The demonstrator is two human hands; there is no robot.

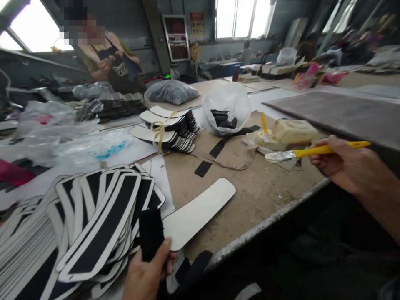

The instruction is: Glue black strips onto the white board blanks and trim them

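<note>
Brush [315,152], yellow-handled with a pale coated tip, is held level above the table's [268,187] near edge, tip pointing left toward the glue tub [293,131]. Right hand [340,166] is curled around the handle, fingers pressed together on it, out beyond the near edge on the right.

Left hand [150,275], at the near edge on the left, pinches a black strip [151,233] between thumb and fingers; the strip stands roughly upright. Just beside it lies a white curved piece [200,210], flat on the table, one end under the strip.

Fanned pieces [93,225], white-rimmed with black centres, overlap at the near left corner, touching one another. Further back, a tied bundle [170,129] sits mid-table, bound with pale ribbon. A clear bag [226,108] holding black strips stands right of it, near the tub. A small black patch [203,168] lies loose between bundle and white piece.

A co-worker [109,62] stands at the far left edge, hands raised at chest height; their contents cannot be made out.
</note>
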